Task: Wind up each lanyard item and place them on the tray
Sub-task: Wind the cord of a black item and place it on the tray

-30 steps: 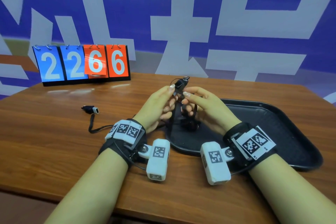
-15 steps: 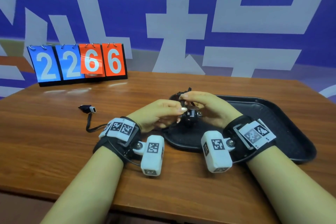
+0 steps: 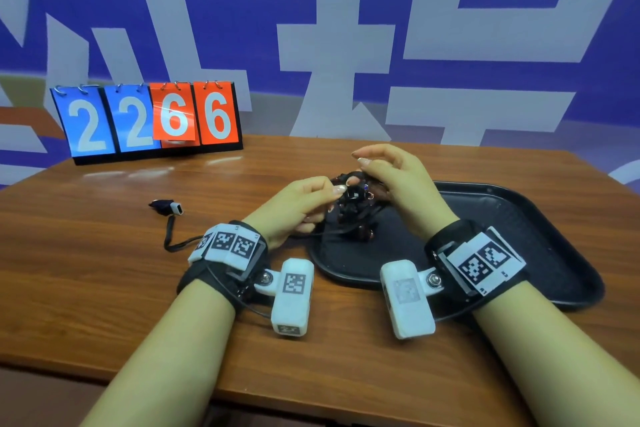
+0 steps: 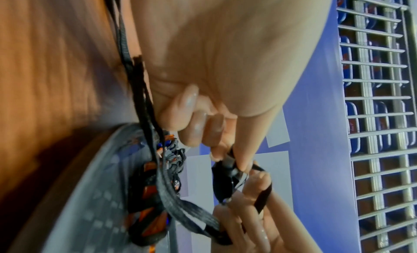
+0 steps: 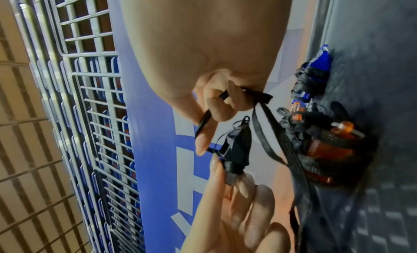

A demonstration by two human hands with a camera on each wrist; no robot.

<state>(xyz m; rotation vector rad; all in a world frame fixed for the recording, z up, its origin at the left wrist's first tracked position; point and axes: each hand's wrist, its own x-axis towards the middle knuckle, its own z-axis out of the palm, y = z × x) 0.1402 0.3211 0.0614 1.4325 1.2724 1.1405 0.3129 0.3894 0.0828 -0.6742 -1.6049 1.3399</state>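
Lying on the worktop (image 3: 104,288) at left, a loose lanyard end (image 3: 166,207) trails toward the left hand (image 3: 294,208), whose grip pinches the black lanyard (image 3: 353,196); the right hand (image 3: 398,184) grips its strap above the tray (image 3: 519,218).

black wrist straps (image 3: 221,274) carry white tagged camera blocks (image 3: 292,296).

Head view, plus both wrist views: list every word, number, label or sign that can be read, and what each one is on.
"2 2 6 6": flip scoreboard at the table's back left; the 2s on blue cards, the 6s on orange.
Large white strokes on the blue wall banner: cropped, not readable as a character.
Square coded markers on the wrist bands and wrist cameras: patterns only, no text.
Wrist views: nothing legible.
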